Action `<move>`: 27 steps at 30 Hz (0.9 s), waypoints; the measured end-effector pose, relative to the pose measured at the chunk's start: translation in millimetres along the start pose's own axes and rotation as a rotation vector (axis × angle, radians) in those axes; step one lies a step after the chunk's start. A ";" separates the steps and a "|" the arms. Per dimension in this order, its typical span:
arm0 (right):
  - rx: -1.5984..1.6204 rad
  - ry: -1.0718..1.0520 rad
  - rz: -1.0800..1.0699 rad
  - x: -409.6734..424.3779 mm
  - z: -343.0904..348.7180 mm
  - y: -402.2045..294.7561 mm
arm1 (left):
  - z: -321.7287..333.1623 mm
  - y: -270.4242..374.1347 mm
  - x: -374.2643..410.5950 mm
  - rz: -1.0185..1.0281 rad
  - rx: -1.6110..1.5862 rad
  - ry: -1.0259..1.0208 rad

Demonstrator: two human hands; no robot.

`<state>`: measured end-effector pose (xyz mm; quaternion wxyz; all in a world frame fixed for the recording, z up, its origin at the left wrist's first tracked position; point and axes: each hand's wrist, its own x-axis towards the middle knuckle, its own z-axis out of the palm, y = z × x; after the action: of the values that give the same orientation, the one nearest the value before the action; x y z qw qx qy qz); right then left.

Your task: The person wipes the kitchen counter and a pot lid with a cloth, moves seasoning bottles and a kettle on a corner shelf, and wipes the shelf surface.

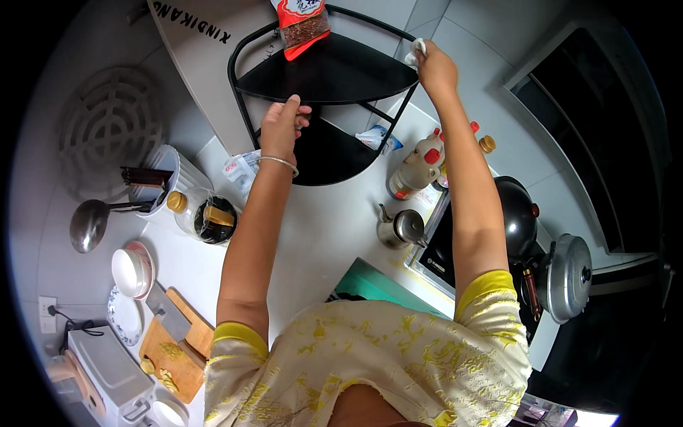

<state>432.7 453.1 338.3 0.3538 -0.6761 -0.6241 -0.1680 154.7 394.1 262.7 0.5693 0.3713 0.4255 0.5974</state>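
Observation:
A black two-tier corner rack (341, 69) stands on the white counter. My left hand (285, 123) is at the front edge of its upper shelf, thumb up against the rim and fingers curled below; whether it grips the rim is hard to tell. My right hand (437, 66) holds a crumpled white cloth (415, 52) against the rack's frame at the right end of the upper shelf. A red packet of reddish-brown dried spice (305, 32) rests at the back of that shelf. Beside the lower shelf lies a blue-and-white plastic packet (380, 139).
Right: plastic bottles (416, 165), a small metal pot (403, 228), a black wok (515, 219) and a lidded aluminium pot (568, 277) at the hob. Left: a glass jar (208, 216), utensil holder (176, 176), ladle (89, 227), bowls (130, 272), and a cleaver (168, 312) on a cutting board (171, 357).

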 end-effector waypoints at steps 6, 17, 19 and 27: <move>0.038 0.096 -0.053 8.1 20.1 -2.8 | -1.2 2.3 6.0 0.034 -0.010 0.051; 0.097 -0.012 0.002 -5.2 6.4 13.4 | -2.4 1.2 4.5 0.053 0.041 0.026; 0.125 0.034 0.006 -12.4 2.9 25.4 | -5.4 -0.7 8.0 0.052 0.068 0.019; 0.297 -0.007 0.094 -74.7 -8.7 54.1 | -9.0 -1.2 8.2 0.044 0.109 -0.022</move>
<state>474.3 394.5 279.8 0.4553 -0.6453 -0.6110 -0.0548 146.1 401.5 258.0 0.5396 0.4176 0.4430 0.5816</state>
